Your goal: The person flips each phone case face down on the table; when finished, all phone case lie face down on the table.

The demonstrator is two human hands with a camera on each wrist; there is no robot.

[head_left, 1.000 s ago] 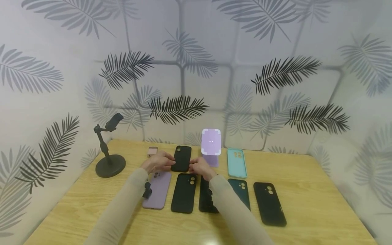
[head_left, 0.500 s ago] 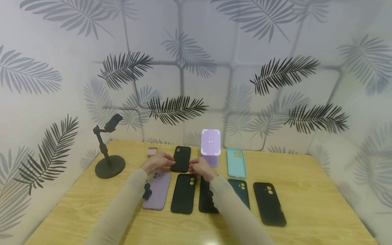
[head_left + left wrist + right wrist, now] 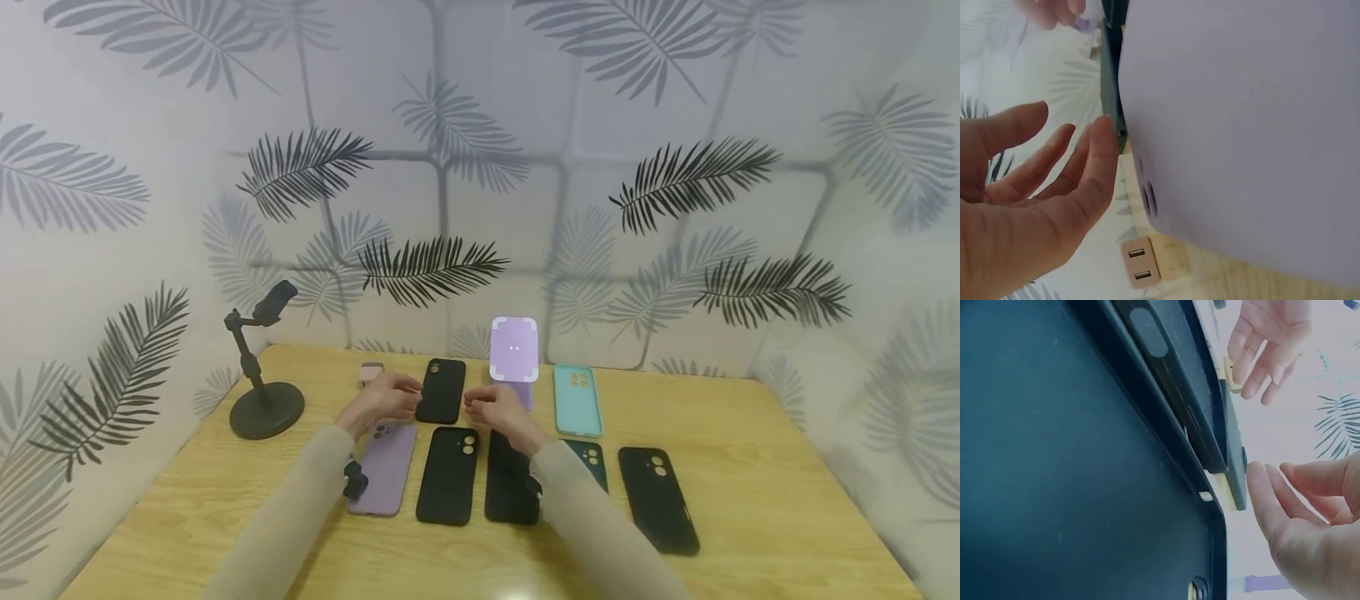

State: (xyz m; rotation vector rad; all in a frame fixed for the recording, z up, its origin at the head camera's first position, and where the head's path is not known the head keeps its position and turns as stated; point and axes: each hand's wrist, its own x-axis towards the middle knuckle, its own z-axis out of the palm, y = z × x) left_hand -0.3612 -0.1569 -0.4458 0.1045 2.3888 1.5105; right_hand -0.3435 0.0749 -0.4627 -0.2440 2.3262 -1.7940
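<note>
A black phone case (image 3: 441, 392) lies in the back row, between my two hands. Just off its left edge hovers my left hand (image 3: 382, 402), fingers loosely bent and holding nothing, as the left wrist view confirms. My right hand (image 3: 501, 408) is at its right side with a gap, thumb apart from the fingers and nothing gripped. In front lie a purple phone case (image 3: 386, 471), another black case (image 3: 448, 477), and a further dark case (image 3: 510, 487) partly beneath my right wrist. My right sleeve covers part of a dark teal case (image 3: 592, 460).
A turquoise case (image 3: 578, 400) and a black case (image 3: 658, 500) lie on the right. A purple phone stand (image 3: 514, 350) rises at the back. At left stands a black holder (image 3: 262, 408) with a round base. A pink two-port USB charger (image 3: 1140, 262) sits behind my left hand.
Both hands have let go of the back-row black case and drawn slightly apart from its sides. The case stays flat in its place.
</note>
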